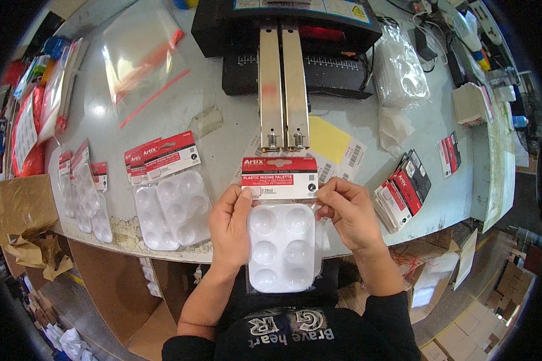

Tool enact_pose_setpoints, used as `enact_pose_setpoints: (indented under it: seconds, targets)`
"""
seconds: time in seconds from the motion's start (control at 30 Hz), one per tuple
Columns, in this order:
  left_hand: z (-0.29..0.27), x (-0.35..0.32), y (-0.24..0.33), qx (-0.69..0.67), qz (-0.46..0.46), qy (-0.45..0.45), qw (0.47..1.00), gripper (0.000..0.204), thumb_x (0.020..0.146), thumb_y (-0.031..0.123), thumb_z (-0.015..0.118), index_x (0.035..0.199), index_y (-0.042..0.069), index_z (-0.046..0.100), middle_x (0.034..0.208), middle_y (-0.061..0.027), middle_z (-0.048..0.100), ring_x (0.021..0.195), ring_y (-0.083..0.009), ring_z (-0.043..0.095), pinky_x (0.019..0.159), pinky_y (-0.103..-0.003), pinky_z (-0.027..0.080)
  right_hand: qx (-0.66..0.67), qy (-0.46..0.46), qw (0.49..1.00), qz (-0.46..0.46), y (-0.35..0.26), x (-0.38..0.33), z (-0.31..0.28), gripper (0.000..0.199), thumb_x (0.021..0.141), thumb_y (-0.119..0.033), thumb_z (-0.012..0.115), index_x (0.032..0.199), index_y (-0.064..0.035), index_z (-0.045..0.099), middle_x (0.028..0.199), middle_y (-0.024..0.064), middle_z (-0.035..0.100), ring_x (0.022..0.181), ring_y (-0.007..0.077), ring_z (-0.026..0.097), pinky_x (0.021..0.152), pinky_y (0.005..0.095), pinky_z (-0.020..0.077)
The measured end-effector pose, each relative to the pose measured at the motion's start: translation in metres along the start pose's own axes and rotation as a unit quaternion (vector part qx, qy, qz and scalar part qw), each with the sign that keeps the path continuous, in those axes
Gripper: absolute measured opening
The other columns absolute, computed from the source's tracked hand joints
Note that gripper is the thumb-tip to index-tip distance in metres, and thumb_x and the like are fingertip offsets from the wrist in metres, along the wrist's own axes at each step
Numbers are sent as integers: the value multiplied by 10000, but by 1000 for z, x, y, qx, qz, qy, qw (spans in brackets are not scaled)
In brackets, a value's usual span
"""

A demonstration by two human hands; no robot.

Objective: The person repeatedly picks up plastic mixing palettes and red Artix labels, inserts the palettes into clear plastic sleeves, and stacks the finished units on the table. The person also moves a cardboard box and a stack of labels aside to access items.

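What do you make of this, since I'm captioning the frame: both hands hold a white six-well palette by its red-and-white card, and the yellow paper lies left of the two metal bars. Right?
Not quite: the head view shows the yellow paper to the right of the two metal bars. The left hand and right hand do hold the white six-well palette by its red-and-white card.

- one left hand (230,221) and one right hand (350,213) were present
- six wells (263,252) dented the front palette pack (280,248)
- two metal rails (271,90) jutted out
- one yellow sheet (328,137) lay there
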State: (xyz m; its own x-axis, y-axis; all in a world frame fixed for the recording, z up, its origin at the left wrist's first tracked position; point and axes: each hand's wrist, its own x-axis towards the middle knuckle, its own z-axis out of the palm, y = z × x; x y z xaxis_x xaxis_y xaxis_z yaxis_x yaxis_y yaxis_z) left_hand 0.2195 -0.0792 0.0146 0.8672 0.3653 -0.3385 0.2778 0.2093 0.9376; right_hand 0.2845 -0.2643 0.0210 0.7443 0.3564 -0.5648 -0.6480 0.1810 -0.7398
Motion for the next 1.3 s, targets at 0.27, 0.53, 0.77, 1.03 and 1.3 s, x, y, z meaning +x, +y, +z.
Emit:
enact_pose_setpoints:
  seconds: [0.27, 0.53, 0.77, 1.03, 1.3]
  targets:
    - [-5, 37, 3, -40, -39, 2, 998, 285, 946, 200, 526, 713, 39, 556, 650, 50, 498, 621, -27, 401, 551, -205, 321, 42, 19, 999, -26, -13, 25, 9, 100, 883, -93, 596, 810, -24, 594, 792, 26, 603, 704, 88, 560, 660, 230, 474]
    - [-5, 8, 13, -36, -5, -15, 999, 267, 971, 184, 488, 778, 17, 565, 711, 28, 536, 680, -29, 453, 644, -192, 381, -48, 4, 997, -66, -11, -1, 10, 131, 884, -98, 612, 905, 30, 632, 832, 31, 622, 768, 96, 580, 726, 238, 473]
    - [3, 44, -9, 155, 83, 39, 984, 219, 962, 161, 492, 840, -14, 540, 790, -58, 526, 747, -136, 502, 706, -250, 406, -171, 51, 975, -130, -6, 34, 11, 139, 902, -127, 601, 880, 7, 629, 822, 29, 632, 757, 82, 537, 708, 233, 423]
    - [2, 58, -35, 144, 123, 53, 981, 242, 965, 182, 485, 818, -8, 514, 775, -52, 492, 723, -141, 472, 704, -253, 397, -200, 40, 965, -163, 1, 48, 4, 157, 911, -109, 573, 941, 22, 654, 866, 46, 653, 781, 89, 550, 701, 230, 427]
    - [-92, 36, 41, 503, 133, 277, 808, 239, 917, 234, 566, 1019, 19, 593, 1060, -164, 526, 985, -332, 533, 861, -388, 425, -569, 281, 740, -224, -63, -30, -101, 733, 634, -140, 828, 1271, 32, 511, 1255, 161, 565, 1163, 281, 539, 1001, 341, 412]
